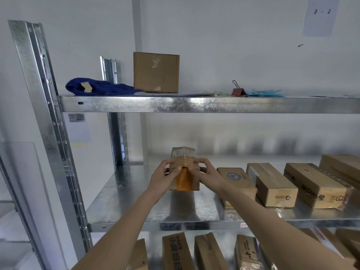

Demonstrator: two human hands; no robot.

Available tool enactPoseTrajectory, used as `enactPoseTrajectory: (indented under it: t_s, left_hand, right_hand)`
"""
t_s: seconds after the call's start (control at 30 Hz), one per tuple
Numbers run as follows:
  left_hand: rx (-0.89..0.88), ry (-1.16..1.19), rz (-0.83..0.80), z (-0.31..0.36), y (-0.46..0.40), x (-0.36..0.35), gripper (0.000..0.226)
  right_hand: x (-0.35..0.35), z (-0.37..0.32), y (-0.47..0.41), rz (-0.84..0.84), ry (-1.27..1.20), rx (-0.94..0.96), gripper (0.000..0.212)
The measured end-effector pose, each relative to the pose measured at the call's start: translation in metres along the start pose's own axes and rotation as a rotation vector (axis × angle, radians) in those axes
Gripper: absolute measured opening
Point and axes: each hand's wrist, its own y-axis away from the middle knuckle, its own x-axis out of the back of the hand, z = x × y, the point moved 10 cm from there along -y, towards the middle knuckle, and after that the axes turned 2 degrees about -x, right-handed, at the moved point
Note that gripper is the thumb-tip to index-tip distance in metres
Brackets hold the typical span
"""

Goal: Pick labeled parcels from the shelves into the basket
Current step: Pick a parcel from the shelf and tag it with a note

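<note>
Left hand (163, 179) and right hand (206, 173) grip the taped parcel (185, 179) between their fingers (168, 163), on the middle shelf (136, 201).

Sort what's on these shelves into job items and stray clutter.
Job:
- parcel with orange tape, gripped by left hand and right hand
- boxes on the middle shelf
- boxes on the shelf below

Clutter:
- blue cloth
- binder clip
- blue papers
</note>
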Motion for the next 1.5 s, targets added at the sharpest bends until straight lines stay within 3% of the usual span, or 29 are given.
enactPoseTrajectory:
  t_s: [0.17, 0.33, 0.87, 1.17, 1.5]
  left_hand:
    - [0.018, -0.048, 0.023, -0.014, 0.004, -0.001, 0.037]
    - [0.065, -0.070, -0.018, -0.031, 0.006, -0.005, 0.056]
    - [0.112, -0.191, -0.026, -0.038, 0.001, -0.008, 0.060]
    - [-0.099, -0.293, -0.008, 0.040, -0.027, -0.034, 0.052]
    - [-0.068, -0.285, -0.221, 0.054, -0.020, -0.159, 0.057]
  right_hand:
    - [-0.005, 0.012, 0.001, -0.011, 0.033, -0.004, 0.033]
    - [-0.011, 0.025, -0.001, -0.026, 0.138, 0.011, 0.052]
    - [-0.012, 0.035, -0.003, -0.021, 0.297, -0.060, 0.062]
    - [0.074, -0.018, 0.003, 0.148, 0.469, 0.086, 0.057]
    - [0.185, 0.023, 0.029, 0.165, 0.599, -0.101, 0.059]
